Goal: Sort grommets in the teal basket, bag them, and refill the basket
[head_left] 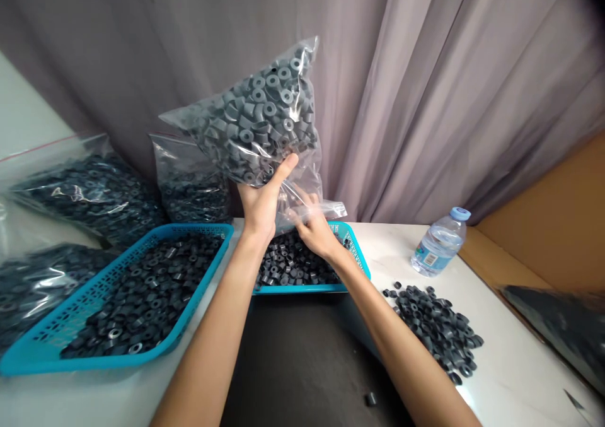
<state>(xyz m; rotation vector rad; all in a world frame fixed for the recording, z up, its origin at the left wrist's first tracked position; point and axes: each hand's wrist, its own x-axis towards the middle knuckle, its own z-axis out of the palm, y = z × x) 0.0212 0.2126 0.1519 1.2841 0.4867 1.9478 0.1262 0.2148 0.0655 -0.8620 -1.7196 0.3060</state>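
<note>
A clear plastic bag (265, 108) full of grey ring-shaped plastic pieces is held up, tilted with its mouth downward. My left hand (265, 203) grips the bag near its neck, the thumb pressed on the plastic. Lower down, my right hand (314, 225) pinches the bag's loose end, its fingertips partly behind the film. Beneath both hands stands a blue basket (302, 290) holding dark pieces of the same kind. Whether any pieces are leaving the bag cannot be made out.
Another blue basket (186, 332) of dark rings stands at left, beside several filled bags (94, 187). To the right are a water bottle (439, 243), a pile of rings (437, 326) and a cardboard box (553, 212). One loose ring (370, 399) lies on the dark surface (302, 357).
</note>
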